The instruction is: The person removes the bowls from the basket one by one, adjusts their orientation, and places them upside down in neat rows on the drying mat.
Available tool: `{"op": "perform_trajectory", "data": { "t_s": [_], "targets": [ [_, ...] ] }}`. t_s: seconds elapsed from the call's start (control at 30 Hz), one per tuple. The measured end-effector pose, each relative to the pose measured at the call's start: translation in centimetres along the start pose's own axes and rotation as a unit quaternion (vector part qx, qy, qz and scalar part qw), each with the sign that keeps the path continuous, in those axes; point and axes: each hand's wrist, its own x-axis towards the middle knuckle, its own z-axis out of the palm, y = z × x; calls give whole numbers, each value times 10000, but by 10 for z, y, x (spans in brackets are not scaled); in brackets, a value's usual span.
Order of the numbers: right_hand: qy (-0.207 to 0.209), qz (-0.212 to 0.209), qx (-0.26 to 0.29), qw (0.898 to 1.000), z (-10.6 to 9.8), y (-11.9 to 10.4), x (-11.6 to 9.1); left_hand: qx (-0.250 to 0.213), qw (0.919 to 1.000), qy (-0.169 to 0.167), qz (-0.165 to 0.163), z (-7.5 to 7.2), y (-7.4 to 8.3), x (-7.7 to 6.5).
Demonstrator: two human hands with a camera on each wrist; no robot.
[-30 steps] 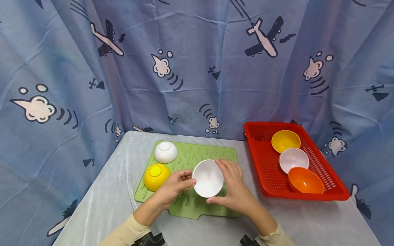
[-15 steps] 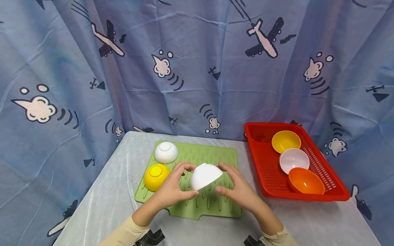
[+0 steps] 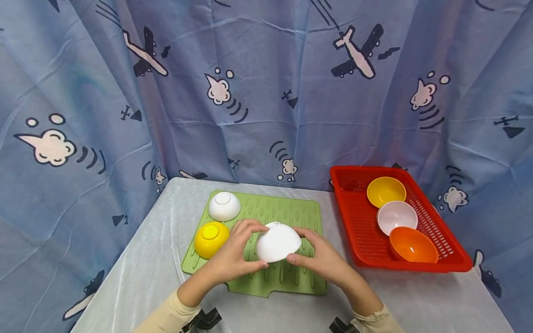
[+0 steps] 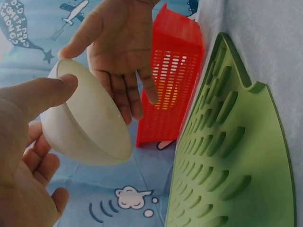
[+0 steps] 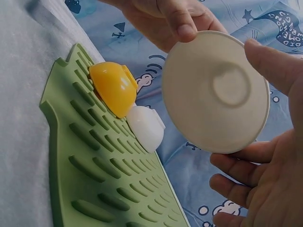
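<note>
A white bowl (image 3: 278,243) is held above the green drying mat (image 3: 287,280), tilted with its base up and away. My left hand (image 3: 233,254) grips its left side, thumb at the rim and fingers around the outer wall. At the opposite side, my right hand (image 3: 322,254) holds the rim between thumb and fingers. The right wrist view shows the ring-shaped foot of the bowl (image 5: 203,109); the left wrist view shows part of its inside. Another white bowl (image 3: 225,208) and a yellow bowl (image 3: 211,243) lie upside down along the mat's left edge.
A red plastic basket (image 3: 349,222) stands on the right of the white-covered table (image 3: 137,273). Inside it, a yellow bowl (image 3: 386,192), a pale pink bowl (image 3: 397,217) and an orange bowl (image 3: 413,245) face upward. A blue patterned curtain (image 3: 258,115) hangs behind.
The white bowl has turned from showing its inside to showing its outer wall and base. My right hand came off the rim and has taken hold of it again.
</note>
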Motion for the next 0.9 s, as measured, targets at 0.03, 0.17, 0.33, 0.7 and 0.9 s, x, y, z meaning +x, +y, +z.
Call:
{"op": "perform_trajectory", "data": {
  "t_s": [0.03,0.17,0.33,0.7,0.9],
  "targets": [
    [-21,39,31,10000,0,0,0,1,10000,0,7,0,-1,0],
    [-78,108,263,9996,0,1,0,-314,9991,5,-286,-1,-1,-1],
    [43,-29,625,9980,-1,1,1,-899,9907,121,-1009,-3,-4,3],
    [451,-448,1043,9925,5,3,1,-1282,9806,-81,-1481,-5,-11,5],
    [403,-768,1070,9905,6,8,3,-1228,9839,-5,-1301,-6,-10,2]
  ]
}}
